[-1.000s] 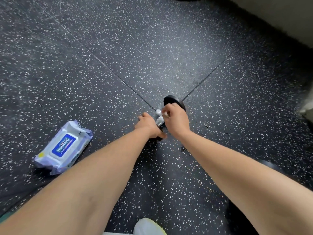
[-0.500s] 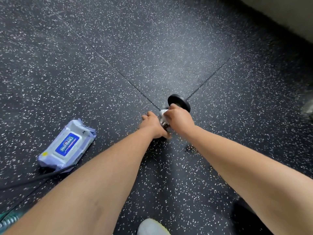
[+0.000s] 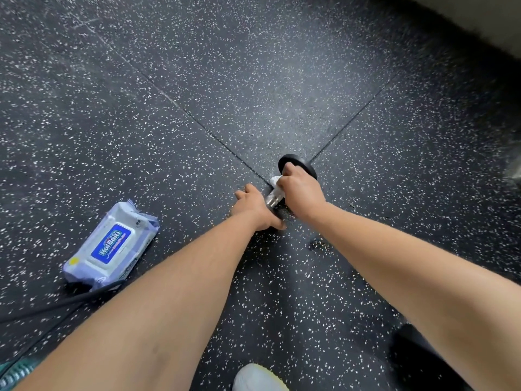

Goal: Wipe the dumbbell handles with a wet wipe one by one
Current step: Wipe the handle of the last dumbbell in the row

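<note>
A small dumbbell (image 3: pixel 293 165) with black end plates lies on the speckled rubber floor in the middle of the view. Its chrome handle (image 3: pixel 274 197) shows between my hands. My right hand (image 3: pixel 303 193) is wrapped round the far part of the handle, with a white wet wipe (image 3: pixel 275 180) bunched under its fingers. My left hand (image 3: pixel 253 208) covers the near end plate, fingers curled over it; that plate is almost fully hidden.
A lavender pack of wet wipes (image 3: pixel 111 245) with a blue label lies on the floor to the left. A black cable (image 3: pixel 56 306) runs from under it to the left edge. My white shoe tip (image 3: pixel 258 379) shows at the bottom. A dark object (image 3: pixel 417 351) sits lower right.
My right hand with the wipe has slid along the handle toward the far plate, baring more chrome near my left hand. The view has shifted slightly; the left hand stays on the near end.
</note>
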